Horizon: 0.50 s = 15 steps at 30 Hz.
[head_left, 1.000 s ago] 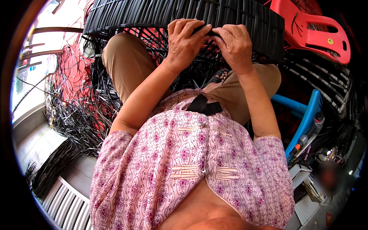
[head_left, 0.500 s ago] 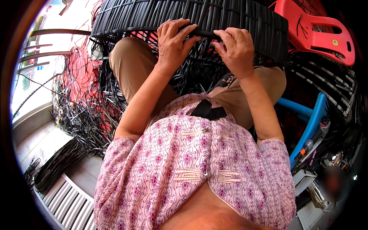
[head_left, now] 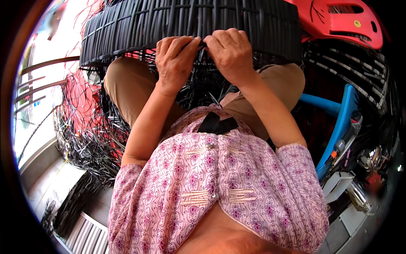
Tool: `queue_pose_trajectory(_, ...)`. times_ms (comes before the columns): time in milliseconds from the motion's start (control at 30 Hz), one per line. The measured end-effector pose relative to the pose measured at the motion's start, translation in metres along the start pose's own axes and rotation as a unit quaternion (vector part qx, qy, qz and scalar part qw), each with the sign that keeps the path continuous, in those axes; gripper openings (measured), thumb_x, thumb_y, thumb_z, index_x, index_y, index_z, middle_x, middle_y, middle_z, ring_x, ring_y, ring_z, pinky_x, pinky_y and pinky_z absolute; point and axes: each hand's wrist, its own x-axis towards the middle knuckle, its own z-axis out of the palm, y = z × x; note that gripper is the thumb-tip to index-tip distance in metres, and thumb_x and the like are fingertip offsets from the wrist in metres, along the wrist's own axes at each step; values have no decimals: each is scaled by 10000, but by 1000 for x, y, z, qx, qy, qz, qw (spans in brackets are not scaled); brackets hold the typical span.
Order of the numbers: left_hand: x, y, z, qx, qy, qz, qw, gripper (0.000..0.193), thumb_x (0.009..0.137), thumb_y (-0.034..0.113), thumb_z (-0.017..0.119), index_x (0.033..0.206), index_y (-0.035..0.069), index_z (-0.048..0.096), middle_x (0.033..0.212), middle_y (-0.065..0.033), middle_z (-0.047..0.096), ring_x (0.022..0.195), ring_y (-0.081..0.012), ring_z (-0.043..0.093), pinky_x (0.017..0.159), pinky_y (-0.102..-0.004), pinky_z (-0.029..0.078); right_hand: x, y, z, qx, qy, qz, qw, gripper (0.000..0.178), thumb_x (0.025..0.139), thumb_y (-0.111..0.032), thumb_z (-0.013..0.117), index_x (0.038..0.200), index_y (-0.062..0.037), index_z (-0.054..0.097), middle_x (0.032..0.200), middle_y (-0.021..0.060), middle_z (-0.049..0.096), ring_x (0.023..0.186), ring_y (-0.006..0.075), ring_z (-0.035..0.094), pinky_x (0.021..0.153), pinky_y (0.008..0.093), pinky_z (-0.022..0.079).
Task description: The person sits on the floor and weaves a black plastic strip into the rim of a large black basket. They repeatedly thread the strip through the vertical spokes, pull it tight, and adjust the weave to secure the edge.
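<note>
A large curved black woven basket (head_left: 182, 21), made of close-set flat strips, lies across my knees at the top of the view. My left hand (head_left: 174, 61) is closed at its near rim, thumb and fingertips pinched together. Right beside it, my right hand (head_left: 230, 53) pinches the same rim with bent fingers. The fingertips of both hands almost meet. Whether a separate thin strip runs between them is too small to tell. Below the rim, loose black strips (head_left: 196, 84) hang between my legs, partly hidden by my hands.
A red plastic chair (head_left: 344, 21) stands at the far right, near bundled black strips (head_left: 351, 67) with pale bands. A blue plastic frame (head_left: 338, 131) is at my right, with tools beside it. To the left lie tangled black strips (head_left: 89, 139) and a dark bundle (head_left: 78, 201).
My hands have drawn together along the rim, and their fingers have curled into closer pinches. The whole view has shifted, so the basket and chair appear further left.
</note>
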Motion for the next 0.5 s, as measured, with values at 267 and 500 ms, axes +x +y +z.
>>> queue_pose_trajectory(267, -3, 3, 12, 33, 8, 3, 999, 337, 793, 68, 757, 1124, 131, 762, 1043, -19, 672, 961, -222, 631, 870, -376, 467, -12, 13, 12, 40, 104, -24, 994, 134, 749, -146, 701, 879, -121, 683, 909, -23, 611, 804, 153, 588, 719, 315, 458)
queue_pose_trajectory(500, -5, 18, 14, 93, -17, -34, 995, 272, 907, 127, 718, 1172, 169, 763, 1151, -51, 653, 1017, -240, 598, 923, -383, 439, -17, 11, 9, 9, 96, -11, 995, 127, 773, -137, 748, 899, -148, 736, 930, -33, 650, 827, 142, 607, 743, 302, 474)
